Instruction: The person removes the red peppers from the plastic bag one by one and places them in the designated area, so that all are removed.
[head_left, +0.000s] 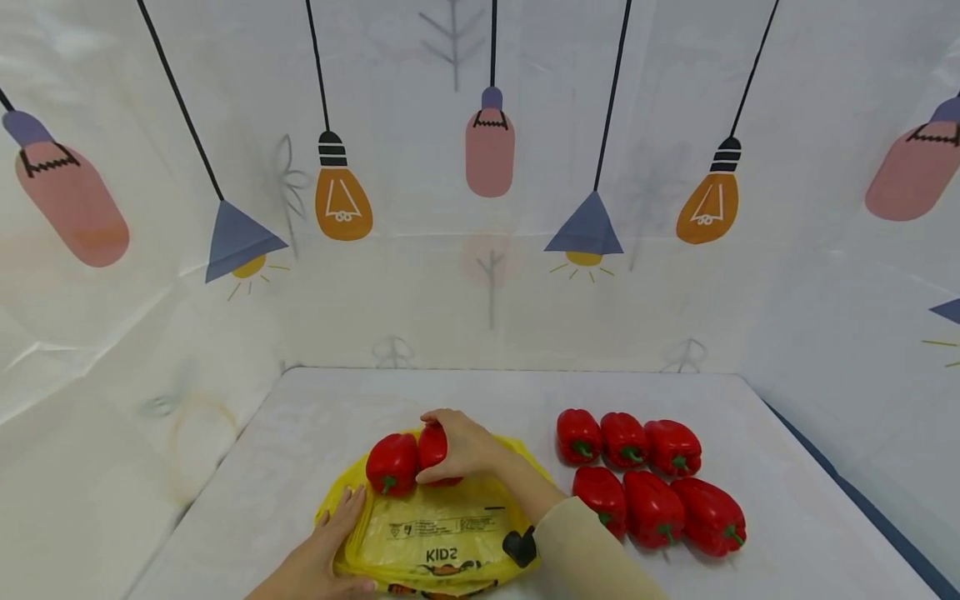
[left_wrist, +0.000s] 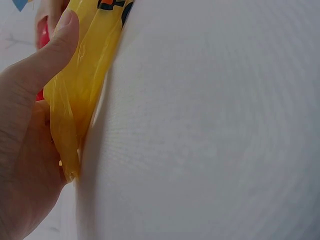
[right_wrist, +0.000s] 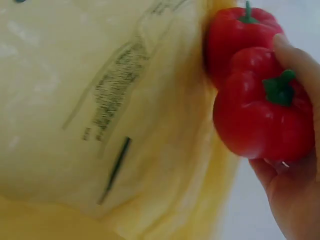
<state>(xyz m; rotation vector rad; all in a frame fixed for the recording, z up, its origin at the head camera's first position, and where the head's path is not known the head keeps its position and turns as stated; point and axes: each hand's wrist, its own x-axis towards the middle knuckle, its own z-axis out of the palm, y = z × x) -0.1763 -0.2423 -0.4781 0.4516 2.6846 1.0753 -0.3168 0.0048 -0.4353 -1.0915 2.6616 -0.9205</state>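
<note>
A yellow plastic bag with printed letters lies spread on the table. My right hand grips a red bell pepper at the bag's far side; the right wrist view shows fingers and thumb around that pepper, its green stem facing the camera. Close beside it on the bag is a second red bell pepper. At the bag's left edge rests my left hand, fingers extended. In the left wrist view its thumb lies along the yellow plastic, while the other fingers are mostly hidden.
To the right, several red bell peppers lie in two rows, a back row and a front row. The white table meets a pale curtain printed with lamps behind and at both sides.
</note>
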